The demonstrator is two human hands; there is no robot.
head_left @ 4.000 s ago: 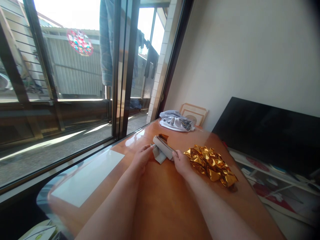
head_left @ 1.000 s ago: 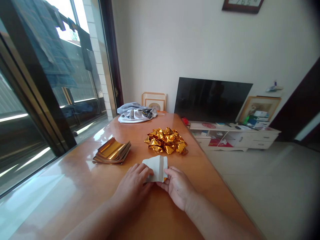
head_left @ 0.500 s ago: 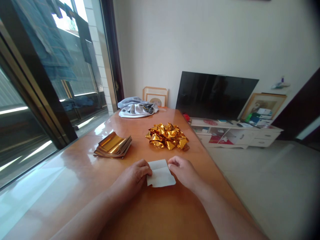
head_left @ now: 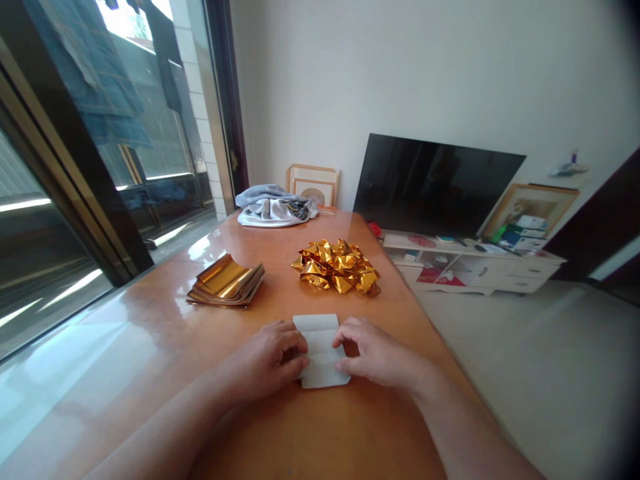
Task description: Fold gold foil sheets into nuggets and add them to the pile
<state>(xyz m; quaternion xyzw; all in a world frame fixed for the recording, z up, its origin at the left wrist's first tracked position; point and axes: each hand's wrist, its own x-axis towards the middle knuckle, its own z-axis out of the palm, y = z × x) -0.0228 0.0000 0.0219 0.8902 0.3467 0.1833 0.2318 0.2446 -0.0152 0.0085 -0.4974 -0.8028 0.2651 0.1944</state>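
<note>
A small pale sheet of paper (head_left: 320, 363) with crosswise creases lies in front of me on the glossy wooden table. My left hand (head_left: 275, 353) is curled at its left edge, thumb and fingers gripping that side. On the opposite side, my right hand (head_left: 373, 350) holds the right edge, its thumb and forefinger bent round with a gap between them. Beyond my left hand lies a stack of gold foil sheets (head_left: 227, 280). Farther off, past the paper, sits a heap of folded gold foil pieces (head_left: 337, 267). The sheet's underside is hidden.
Crumpled grey cloth (head_left: 275, 207) lies at the table's far end, with picture frames (head_left: 313, 183) behind it. Along the right runs the table edge, dropping to a tiled floor (head_left: 500, 347). A television (head_left: 435, 190) stands on a white cabinet (head_left: 505, 273). Glass doors line the left.
The sheet has turned straighter and looks longer, with more creases showing. My right hand has moved down its right edge, thumb and forefinger spreading. My left thumb has come down lower.
</note>
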